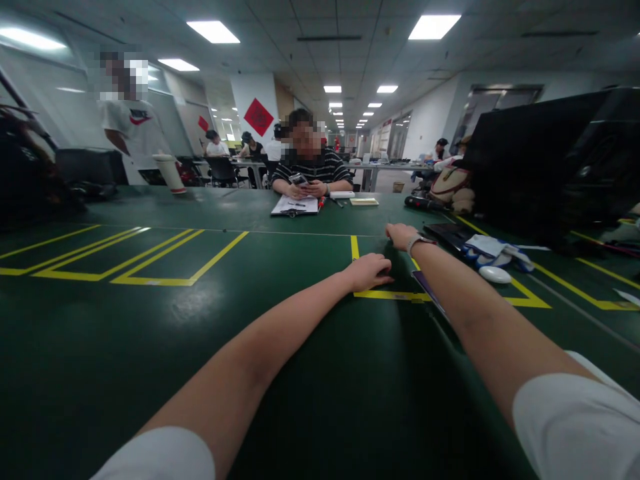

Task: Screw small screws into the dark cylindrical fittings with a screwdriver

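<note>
My left hand (371, 271) is low over the green table (300, 313), beside a yellow tape corner. Its thumb and fingers are apart and loosely bent, with nothing visible between them. Farther forward and to the right is my right hand (401, 236), palm down, a band (414, 244) round the wrist. Its fingers point left, slightly bent, and I see nothing in them; their undersides are hidden. A thin flat thing with a purple edge (429, 292) lies partly hidden beneath my right forearm.
Right of my arm are a blue-and-white cloth (497, 253), a white mouse-like object (495, 275) and a large black monitor (545, 160). Across the table, a seated person (313, 163) holds a phone above a clipboard (295, 205). A cup (170, 173) stands far left.
</note>
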Action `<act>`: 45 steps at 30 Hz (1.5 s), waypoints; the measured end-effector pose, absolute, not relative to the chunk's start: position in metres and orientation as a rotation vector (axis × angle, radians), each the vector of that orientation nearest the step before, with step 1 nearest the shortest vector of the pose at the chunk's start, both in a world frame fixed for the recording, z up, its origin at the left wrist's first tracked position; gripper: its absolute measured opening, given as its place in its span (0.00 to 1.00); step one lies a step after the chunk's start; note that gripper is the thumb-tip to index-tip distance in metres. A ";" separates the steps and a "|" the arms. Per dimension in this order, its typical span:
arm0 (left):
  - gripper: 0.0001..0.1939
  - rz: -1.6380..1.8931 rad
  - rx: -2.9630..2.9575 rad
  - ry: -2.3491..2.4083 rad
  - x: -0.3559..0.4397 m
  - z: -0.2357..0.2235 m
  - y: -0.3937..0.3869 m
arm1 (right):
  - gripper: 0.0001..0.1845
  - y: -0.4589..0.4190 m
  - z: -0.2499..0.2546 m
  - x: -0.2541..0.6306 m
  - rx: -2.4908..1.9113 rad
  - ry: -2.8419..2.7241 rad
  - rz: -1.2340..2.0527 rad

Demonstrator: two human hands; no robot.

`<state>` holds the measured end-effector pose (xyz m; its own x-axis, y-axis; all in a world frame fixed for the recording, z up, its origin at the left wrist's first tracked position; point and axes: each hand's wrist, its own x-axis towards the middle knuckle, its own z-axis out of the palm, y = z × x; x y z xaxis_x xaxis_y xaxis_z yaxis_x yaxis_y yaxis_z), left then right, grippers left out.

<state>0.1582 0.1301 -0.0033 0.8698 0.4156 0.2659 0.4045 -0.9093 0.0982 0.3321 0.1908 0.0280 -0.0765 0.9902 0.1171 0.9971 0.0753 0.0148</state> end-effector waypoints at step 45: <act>0.29 0.524 2.681 0.673 -0.062 0.022 -0.076 | 0.11 -0.093 0.031 0.169 -0.084 -2.924 0.033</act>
<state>-0.0621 -0.0765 0.0222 0.8209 0.5041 0.2685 0.3838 -0.8350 0.3943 0.1688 -0.0928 0.0309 -0.9752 0.0590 0.2134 0.0542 0.9981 -0.0281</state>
